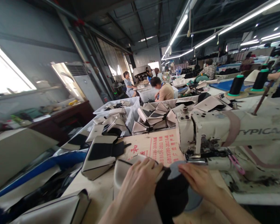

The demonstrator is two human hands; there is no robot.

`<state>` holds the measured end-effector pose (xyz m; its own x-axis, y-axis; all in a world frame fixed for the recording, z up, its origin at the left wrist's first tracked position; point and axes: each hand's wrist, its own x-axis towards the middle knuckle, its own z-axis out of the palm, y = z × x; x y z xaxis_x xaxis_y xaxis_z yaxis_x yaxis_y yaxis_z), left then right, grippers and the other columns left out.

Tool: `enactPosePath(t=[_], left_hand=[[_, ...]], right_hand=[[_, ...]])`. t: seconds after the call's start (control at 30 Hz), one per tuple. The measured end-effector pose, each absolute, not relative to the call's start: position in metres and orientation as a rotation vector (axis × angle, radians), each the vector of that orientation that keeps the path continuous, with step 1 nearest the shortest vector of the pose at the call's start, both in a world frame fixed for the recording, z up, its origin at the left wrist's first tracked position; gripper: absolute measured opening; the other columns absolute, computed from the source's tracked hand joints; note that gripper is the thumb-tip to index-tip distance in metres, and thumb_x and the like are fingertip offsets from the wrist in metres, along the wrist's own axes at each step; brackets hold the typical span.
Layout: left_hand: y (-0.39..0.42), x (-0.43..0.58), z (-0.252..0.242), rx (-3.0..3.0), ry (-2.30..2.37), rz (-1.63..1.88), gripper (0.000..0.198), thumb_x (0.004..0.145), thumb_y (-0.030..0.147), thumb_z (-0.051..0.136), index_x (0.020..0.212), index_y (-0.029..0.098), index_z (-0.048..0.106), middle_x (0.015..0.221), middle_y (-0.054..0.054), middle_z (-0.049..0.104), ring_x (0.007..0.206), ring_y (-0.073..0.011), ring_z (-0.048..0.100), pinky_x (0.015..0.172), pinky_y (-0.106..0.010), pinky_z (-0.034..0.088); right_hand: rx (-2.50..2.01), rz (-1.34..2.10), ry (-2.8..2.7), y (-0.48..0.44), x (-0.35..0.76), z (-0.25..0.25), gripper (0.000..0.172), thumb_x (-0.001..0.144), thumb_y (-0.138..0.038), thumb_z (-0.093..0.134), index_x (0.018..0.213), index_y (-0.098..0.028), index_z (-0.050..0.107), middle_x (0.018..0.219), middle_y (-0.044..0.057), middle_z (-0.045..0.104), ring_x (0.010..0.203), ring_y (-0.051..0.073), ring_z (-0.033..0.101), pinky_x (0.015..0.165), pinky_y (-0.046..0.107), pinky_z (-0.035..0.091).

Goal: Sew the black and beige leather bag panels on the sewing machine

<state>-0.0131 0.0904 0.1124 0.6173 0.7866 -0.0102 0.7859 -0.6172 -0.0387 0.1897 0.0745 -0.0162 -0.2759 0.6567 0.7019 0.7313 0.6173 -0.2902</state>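
My left hand [140,179] is closed on a beige and black sewn piece [170,194], its fingers over the beige part near the black fabric. On the other side, my right hand [200,180] pinches the edge of the same piece, where grey material [176,168] shows by the black. The piece is in front of the sewing machine [189,130], a little left of and below its needle area. My fingers and palms hide part of it. A similar beige and black sewn piece [100,155] lies on the table to the left of my left hand.
Cardboard with red print [154,146] covers part of the table. White bins [130,119] of sewn pieces stand behind it. Black thread cones [236,85] stand behind the machine. Pink-handled snips [236,163] rest at the machine. A co-worker [165,91] bends over beyond the bins.
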Motion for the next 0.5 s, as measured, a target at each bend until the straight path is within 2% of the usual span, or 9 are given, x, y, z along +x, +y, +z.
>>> enactPosePath(t=[0.07,0.13,0.2,0.27,0.4,0.5], left_hand=[[0.110,0.011,0.126,-2.740,-1.317,-0.069,0.025,0.086,0.027,0.042,0.107,0.027,0.055,0.095,-0.003,0.056,0.093,-0.0205,0.050,0.078,-0.033,0.036],[0.123,0.032,0.129,-2.711,-1.282,-0.124,0.023,0.086,0.027,0.043,0.104,0.024,0.056,0.094,-0.005,0.056,0.094,-0.0211,0.050,0.079,-0.033,0.036],[0.127,0.042,0.123,-2.735,-1.250,-0.103,0.021,0.085,0.023,0.043,0.100,0.021,0.057,0.093,-0.005,0.056,0.093,-0.0210,0.050,0.079,-0.033,0.037],[0.124,0.035,0.112,-2.808,-1.216,-0.039,0.020,0.084,0.022,0.044,0.098,0.022,0.058,0.093,-0.005,0.057,0.090,-0.0202,0.051,0.078,-0.032,0.038],[0.121,-0.021,0.113,-2.814,-1.384,0.047,0.028,0.080,0.027,0.050,0.107,0.032,0.057,0.089,-0.001,0.057,0.085,-0.0179,0.053,0.074,-0.028,0.039],[0.135,-0.060,0.148,-2.389,-1.691,-0.150,0.029,0.079,0.027,0.050,0.107,0.031,0.059,0.085,0.000,0.056,0.080,-0.0170,0.053,0.066,-0.026,0.039]], right_hand=[[-1.157,-0.156,-1.669,0.087,0.190,-0.011,0.015,0.089,-0.022,0.044,0.101,-0.015,0.051,0.085,0.007,0.065,0.070,0.012,0.063,0.061,0.021,0.048],[-1.276,-0.188,-1.377,0.095,0.181,-0.009,0.013,0.087,-0.024,0.048,0.092,-0.014,0.052,0.074,0.006,0.065,0.061,0.013,0.062,0.055,0.021,0.046],[-1.353,-0.147,-1.242,0.098,0.168,-0.009,0.012,0.086,-0.025,0.047,0.086,-0.014,0.051,0.061,0.002,0.061,0.052,0.013,0.059,0.050,0.021,0.043],[-1.341,-0.003,-1.248,0.094,0.160,-0.011,0.011,0.087,-0.024,0.043,0.084,-0.015,0.050,0.057,-0.001,0.058,0.049,0.011,0.057,0.049,0.020,0.042],[-1.241,0.230,-1.294,0.075,0.170,-0.023,0.015,0.087,-0.025,0.043,0.098,-0.015,0.047,0.072,0.003,0.063,0.063,0.012,0.062,0.058,0.018,0.048],[-1.223,0.229,-1.418,0.055,0.184,-0.035,0.026,0.085,-0.027,0.047,0.110,-0.018,0.046,0.082,0.005,0.064,0.063,0.012,0.061,0.058,0.020,0.051]])
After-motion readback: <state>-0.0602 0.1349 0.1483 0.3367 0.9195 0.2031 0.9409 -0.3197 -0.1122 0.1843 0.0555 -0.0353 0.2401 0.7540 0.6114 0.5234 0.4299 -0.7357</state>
